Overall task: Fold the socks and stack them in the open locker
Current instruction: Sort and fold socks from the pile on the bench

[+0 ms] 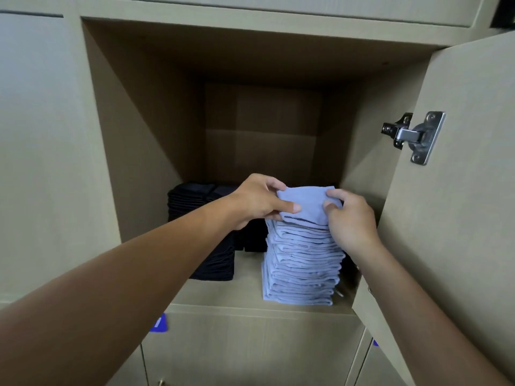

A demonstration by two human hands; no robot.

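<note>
**Both hands on top sock of blue stack**

Left hand point(257, 201) & right hand point(349, 218) are both pinching a folded blue sock point(306, 206) at frame center, thumbs on top, fingers curled round its edges. Sock is sitting on top of the blue stack point(302, 270), lower center-right, inside the open locker point(156, 112). Black stacks point(200, 218) are standing just left of & behind it on the same shelf. Door point(459, 204) is hanging open at frame right w/ metal hinge point(415, 136) showing.

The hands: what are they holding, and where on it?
Both hold the top folded light-blue sock: left hand pinches its left edge, right hand its right edge.
</note>
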